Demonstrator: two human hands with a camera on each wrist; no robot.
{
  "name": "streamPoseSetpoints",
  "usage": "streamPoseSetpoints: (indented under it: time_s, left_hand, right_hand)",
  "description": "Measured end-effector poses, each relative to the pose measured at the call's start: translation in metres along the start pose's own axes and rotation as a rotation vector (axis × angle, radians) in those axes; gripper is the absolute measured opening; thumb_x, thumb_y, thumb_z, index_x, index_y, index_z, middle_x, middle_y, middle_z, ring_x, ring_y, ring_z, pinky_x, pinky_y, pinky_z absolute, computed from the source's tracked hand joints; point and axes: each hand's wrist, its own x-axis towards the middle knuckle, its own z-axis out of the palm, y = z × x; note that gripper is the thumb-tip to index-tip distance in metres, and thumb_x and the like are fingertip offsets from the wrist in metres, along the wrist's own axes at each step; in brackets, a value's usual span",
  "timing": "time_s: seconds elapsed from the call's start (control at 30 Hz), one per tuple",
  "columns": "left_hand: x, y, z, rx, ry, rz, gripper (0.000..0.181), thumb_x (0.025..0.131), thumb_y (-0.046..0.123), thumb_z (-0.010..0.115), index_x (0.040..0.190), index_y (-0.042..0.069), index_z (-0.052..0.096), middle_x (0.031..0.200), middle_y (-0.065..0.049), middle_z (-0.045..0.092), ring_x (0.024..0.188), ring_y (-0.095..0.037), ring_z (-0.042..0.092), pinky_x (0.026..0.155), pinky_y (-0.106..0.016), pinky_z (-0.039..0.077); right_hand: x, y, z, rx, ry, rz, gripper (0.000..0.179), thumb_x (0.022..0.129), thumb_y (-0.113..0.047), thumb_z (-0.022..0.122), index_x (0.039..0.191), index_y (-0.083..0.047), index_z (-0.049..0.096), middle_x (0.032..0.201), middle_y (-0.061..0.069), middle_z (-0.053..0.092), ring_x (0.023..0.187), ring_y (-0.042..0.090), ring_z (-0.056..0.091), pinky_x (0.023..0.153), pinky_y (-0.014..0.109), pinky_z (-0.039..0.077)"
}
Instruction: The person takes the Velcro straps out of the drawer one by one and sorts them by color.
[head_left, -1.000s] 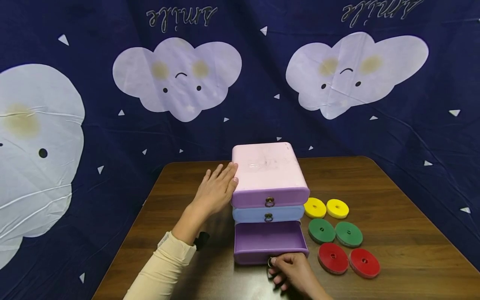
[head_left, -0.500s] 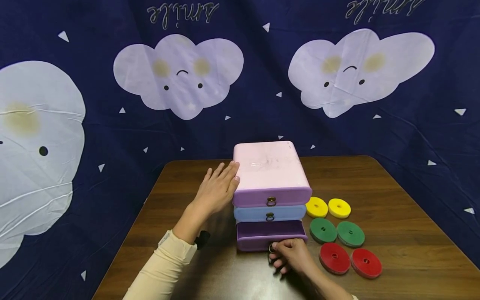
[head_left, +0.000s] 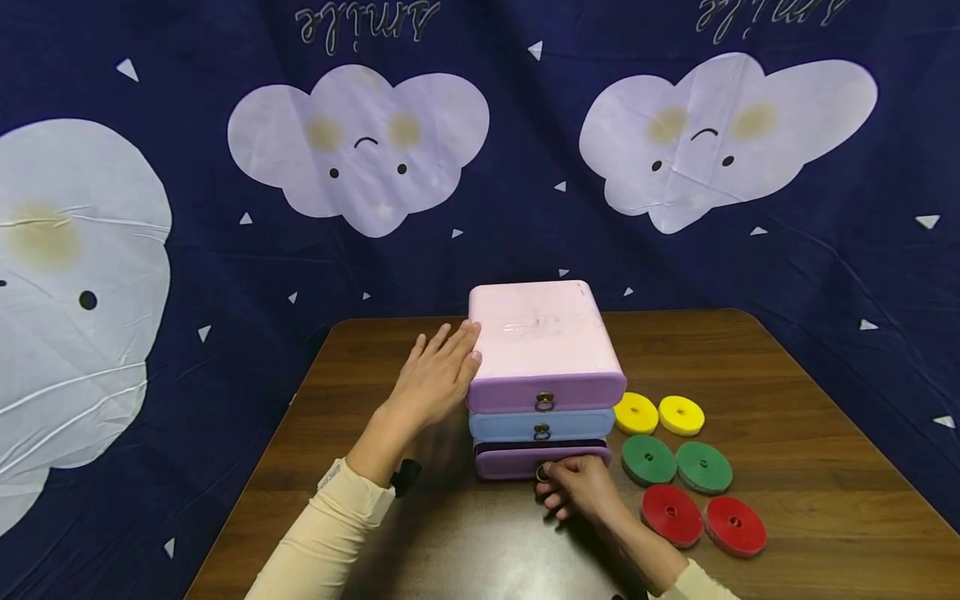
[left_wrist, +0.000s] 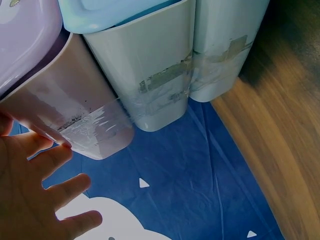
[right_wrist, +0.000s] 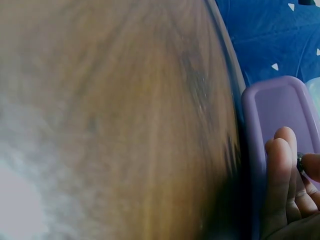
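A small three-drawer cabinet [head_left: 536, 329] with a pink top stands on the table. Its upper drawer front is purple and the middle drawer [head_left: 495, 426] is blue. The purple bottom drawer [head_left: 502, 465] sticks out slightly, with a thin dark gap above its front. My right hand [head_left: 588, 487] pinches the ring pull [head_left: 542, 472] of that drawer between thumb and finger; the right wrist view shows the pull partly hidden by the fingers. With fingers extended, my left hand [head_left: 435, 379] rests against the cabinet's left side near the top. Tape runs across the side wall [left_wrist: 145, 75] in the left wrist view.
Right of the cabinet lie paired flat rolls: yellow rolls [head_left: 681, 415] at the back, green rolls [head_left: 703, 467] in the middle, red rolls [head_left: 736, 526] in front. A dark blue cloud-patterned curtain [head_left: 525, 250] hangs behind the wooden table [head_left: 360, 358].
The bottom drawer has slid inward from well pulled out to nearly closed. My right hand has moved forward with its ring pull. My left hand stays on the cabinet's side.
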Motion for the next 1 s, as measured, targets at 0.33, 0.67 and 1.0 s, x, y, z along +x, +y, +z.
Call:
streamPoseSetpoints:
  time_s: [0.33,0.67,1.0]
  left_hand:
    - [-0.002,0.003,-0.001,-0.006,-0.002,0.01,0.053,0.102,0.046,0.017,0.152,0.026,0.018,0.158,0.005,0.018,0.148,-0.025,0.014,0.119,-0.053,0.009]
    - [-0.003,0.004,-0.003,0.008,-0.016,0.026,0.053,0.102,0.046,0.018,0.152,0.027,0.018,0.159,0.005,0.017,0.148,-0.027,0.016,0.119,-0.055,0.01]
    - [-0.003,0.001,0.002,-0.021,-0.002,0.016,0.053,0.102,0.046,0.017,0.152,0.027,0.017,0.159,0.004,0.019,0.148,-0.026,0.015,0.119,-0.054,0.009]
  right_hand:
    - [0.008,0.0,0.002,-0.001,0.056,0.009,0.03,0.091,-0.017,0.055,0.101,0.009,0.066,0.079,0.015,0.073,0.053,0.011,0.065,0.048,0.031,0.055]
    - [0.013,-0.001,0.005,0.012,0.088,0.001,0.029,0.09,-0.015,0.056,0.098,0.011,0.066,0.075,0.014,0.073,0.05,0.012,0.064,0.046,0.032,0.054]
    - [0.006,0.001,0.001,-0.055,0.044,-0.008,0.033,0.091,-0.021,0.058,0.097,0.011,0.066,0.075,0.01,0.072,0.051,0.011,0.063,0.046,0.033,0.054]
